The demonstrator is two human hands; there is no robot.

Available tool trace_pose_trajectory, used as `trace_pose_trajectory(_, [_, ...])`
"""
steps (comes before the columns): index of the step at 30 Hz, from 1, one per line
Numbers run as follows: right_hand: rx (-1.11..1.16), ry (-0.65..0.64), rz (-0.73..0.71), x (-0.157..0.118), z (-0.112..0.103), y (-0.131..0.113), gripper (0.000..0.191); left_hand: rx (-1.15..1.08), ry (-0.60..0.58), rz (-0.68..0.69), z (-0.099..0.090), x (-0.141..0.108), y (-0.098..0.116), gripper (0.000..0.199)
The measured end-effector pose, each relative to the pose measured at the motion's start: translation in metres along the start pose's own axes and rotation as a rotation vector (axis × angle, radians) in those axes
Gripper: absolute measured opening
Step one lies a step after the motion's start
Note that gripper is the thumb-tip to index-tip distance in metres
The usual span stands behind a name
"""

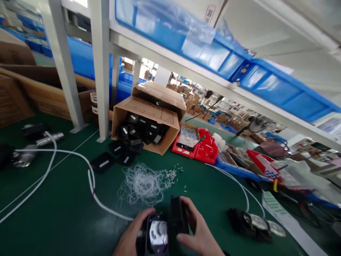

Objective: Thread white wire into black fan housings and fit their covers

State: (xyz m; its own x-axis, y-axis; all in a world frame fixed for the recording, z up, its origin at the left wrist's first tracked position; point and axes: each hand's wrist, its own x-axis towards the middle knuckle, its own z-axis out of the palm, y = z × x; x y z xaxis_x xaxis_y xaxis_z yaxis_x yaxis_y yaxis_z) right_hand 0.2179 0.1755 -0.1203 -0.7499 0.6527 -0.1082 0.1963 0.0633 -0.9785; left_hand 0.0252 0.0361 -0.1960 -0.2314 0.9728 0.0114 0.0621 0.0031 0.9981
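Note:
My left hand (130, 234) is closed round a black device housing (157, 234) with a shiny silvery inside, low in the middle of the view. A white cable (106, 209) runs from the left and ends beside that hand. Just to the right, my right hand (195, 227) grips a black plastic cover (178, 217) by its side, held upright. A narrow gap separates cover and housing. Beyond both hands lie a tangle of thin clear strands (142, 183) and several small white pieces (171, 177).
An open cardboard box (170, 138) of black parts lies on its side at the back, with several black covers (102, 162) before it. Red trays (207, 147) stand beside it. Black and silver devices (253, 224) lie right. A white shelf post (99, 71) rises left; blue bins (181, 42) hang overhead.

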Motion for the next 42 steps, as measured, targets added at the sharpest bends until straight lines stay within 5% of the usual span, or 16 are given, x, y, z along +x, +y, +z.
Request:
trace_pose_trajectory(4, [-0.168,-0.018,0.013,-0.029,0.014,-0.012,0.078,-0.032,-0.003,-0.020,-0.002,-0.008,0.010,0.092])
trace_pose_trajectory(9, [-0.479,-0.153,-0.136,-0.007,0.044,-0.052,0.079,-0.012,0.002,0.020,-0.002,-0.010,0.018,0.096])
trace_pose_trajectory(12, [-0.524,-0.244,-0.159,-0.006,0.046,-0.053,0.088,0.054,0.001,0.080,-0.003,-0.011,0.023,0.099])
trace_pose_trajectory(17, [-0.088,0.077,0.113,-0.035,0.052,-0.017,0.074,0.230,-0.095,0.191,-0.005,-0.013,0.038,0.088])
trace_pose_trajectory(20, [0.369,0.119,0.311,-0.046,0.073,0.000,0.065,0.247,-0.124,0.201,-0.007,-0.013,0.045,0.077])
trace_pose_trajectory(24, [0.621,0.208,0.303,-0.044,0.097,0.001,0.053,0.058,-0.199,0.099,-0.017,-0.005,0.057,0.065])
trace_pose_trajectory(32, [-0.107,0.093,0.071,-0.044,0.104,-0.025,0.057,0.323,-0.364,0.041,-0.050,-0.017,0.080,0.053])
trace_pose_trajectory(42, [-0.112,0.143,0.054,-0.053,0.119,-0.015,0.044,0.224,-0.147,0.070,-0.046,-0.062,0.043,0.062])
